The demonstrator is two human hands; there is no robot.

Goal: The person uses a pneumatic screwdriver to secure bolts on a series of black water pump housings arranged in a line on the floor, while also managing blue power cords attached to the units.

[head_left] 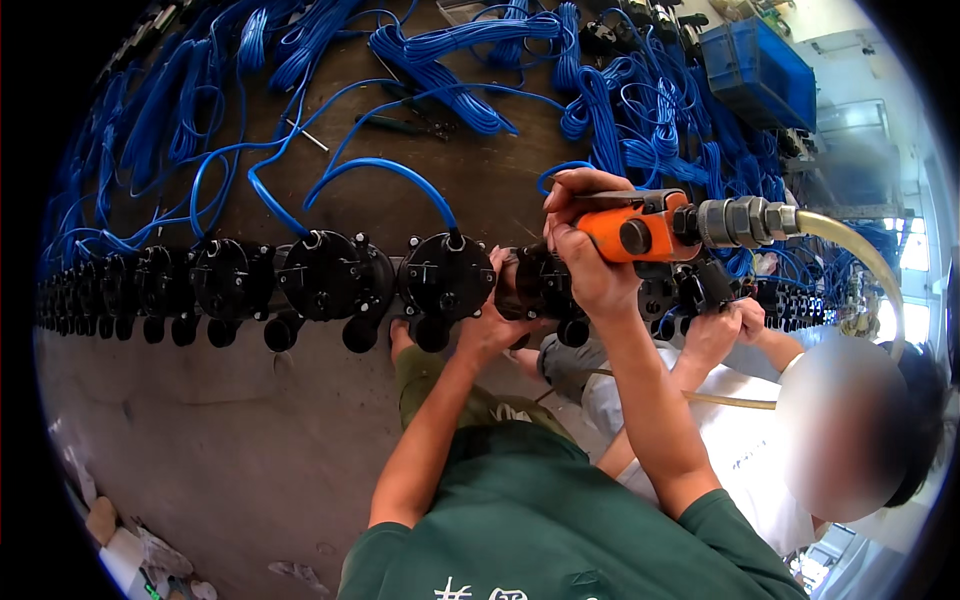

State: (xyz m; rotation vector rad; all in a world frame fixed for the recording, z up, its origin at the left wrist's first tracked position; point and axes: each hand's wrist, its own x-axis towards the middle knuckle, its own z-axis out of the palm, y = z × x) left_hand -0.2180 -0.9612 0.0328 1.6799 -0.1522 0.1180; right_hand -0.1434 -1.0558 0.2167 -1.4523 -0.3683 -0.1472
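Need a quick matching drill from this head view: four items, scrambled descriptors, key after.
1. Orange pneumatic tool
2. Plastic crate
3. Hose
4. Black round housings

A. Lined up along the near edge of the dark worktable
B. Pale yellow, bent in a curve
C. Held in the right grip
D. Blue, at the upper right of the view

Pairs: 1-C, 2-D, 3-B, 4-A

Single head-worn fisheye, facing down, right hand (603,280) near, workbench (490,190) beyond
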